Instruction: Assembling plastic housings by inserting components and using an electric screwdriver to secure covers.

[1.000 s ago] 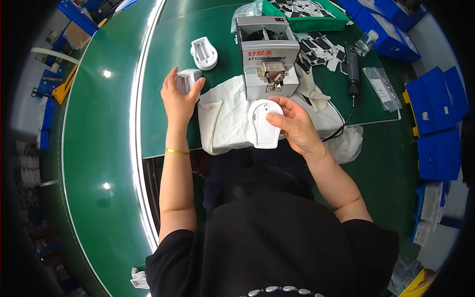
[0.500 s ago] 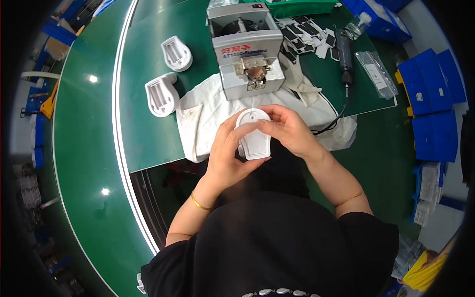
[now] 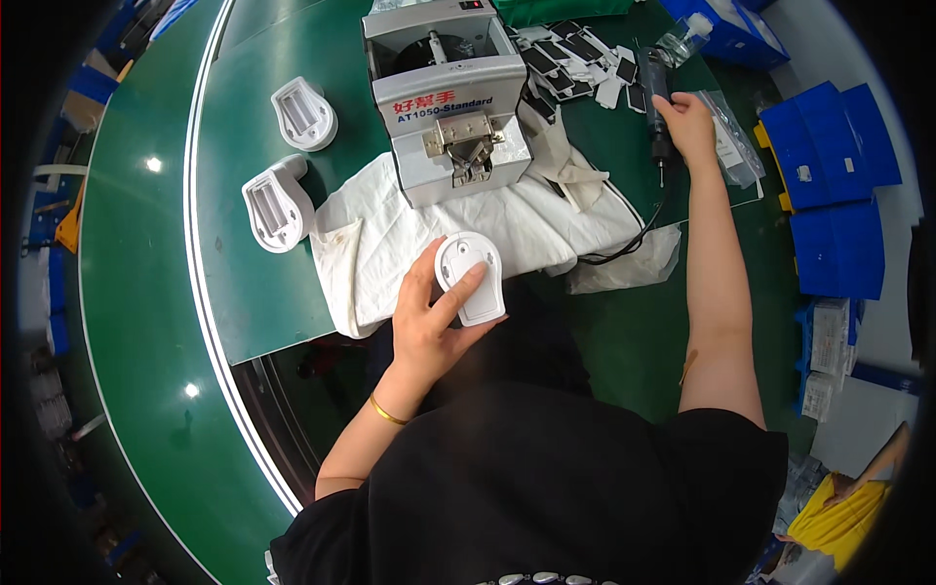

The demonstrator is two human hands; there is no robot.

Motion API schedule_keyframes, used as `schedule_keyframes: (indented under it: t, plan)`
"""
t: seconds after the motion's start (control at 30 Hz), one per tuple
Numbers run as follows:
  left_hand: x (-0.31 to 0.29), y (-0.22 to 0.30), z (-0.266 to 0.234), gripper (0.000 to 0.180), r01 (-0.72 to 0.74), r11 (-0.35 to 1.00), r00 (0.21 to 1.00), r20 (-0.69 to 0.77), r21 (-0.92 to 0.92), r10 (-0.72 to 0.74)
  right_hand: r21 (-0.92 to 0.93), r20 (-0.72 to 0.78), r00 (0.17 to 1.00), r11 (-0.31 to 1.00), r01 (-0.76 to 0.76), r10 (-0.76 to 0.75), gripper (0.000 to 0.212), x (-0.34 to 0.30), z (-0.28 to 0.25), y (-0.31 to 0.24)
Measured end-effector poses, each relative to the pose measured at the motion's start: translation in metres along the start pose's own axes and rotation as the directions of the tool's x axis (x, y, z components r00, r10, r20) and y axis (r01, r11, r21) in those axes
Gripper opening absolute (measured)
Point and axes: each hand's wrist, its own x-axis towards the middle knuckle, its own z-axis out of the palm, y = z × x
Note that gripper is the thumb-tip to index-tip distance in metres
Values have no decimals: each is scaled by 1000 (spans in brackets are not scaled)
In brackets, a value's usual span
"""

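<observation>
A white plastic housing (image 3: 478, 304) with a rounded end and a small hole rests in my left hand (image 3: 421, 336). The left thumb presses on its face, and the other fingers wrap underneath. Out to the right, my right hand (image 3: 692, 132) has its curled fingers against the side of a dark electric screwdriver (image 3: 655, 102), its thin bit pointing toward me. Part of that grip is hidden. Two similar white housings with open battery slots, an upper one (image 3: 304, 115) and a lower one (image 3: 276, 205), lie on the green table at left.
A grey screw-feeding machine (image 3: 448, 107) stands at the centre on a white cloth (image 3: 366, 258). Several black-and-white flat pieces (image 3: 580, 63) are scattered behind it. Plastic bags (image 3: 736, 146) lie beyond the screwdriver; blue bins (image 3: 834, 244) line the right side.
My right hand has left the white housing and reached far right to the electric screwdriver. My left hand alone now holds the housing, slightly tilted. The whole view has shifted a little.
</observation>
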Motion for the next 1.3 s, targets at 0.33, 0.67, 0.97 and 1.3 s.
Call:
schedule_keyframes:
  t: [0.33, 0.67, 0.97, 1.3]
  plan:
    - [-1, -2, -1, 67, 45, 999, 999, 12, -26, -45, 654, 747, 661, 248, -715, -67, 53, 23, -30, -29]
    - [0, -3, -6, 68, 65, 996, 998, 23, -64, -63, 993, -118, 755, -98, 72, -645, 44, -52, -92, -253]
    - [-4, -6, -6, 67, 52, 995, 999, -4, -89, -52, 948, 255, 808, -30, -318, -531, 80, -90, -119, -307]
    - [-6, -7, -4, 71, 53, 992, 999, 4, -115, -53, 970, 230, 863, 36, -239, -450, 51, -79, -100, -292]
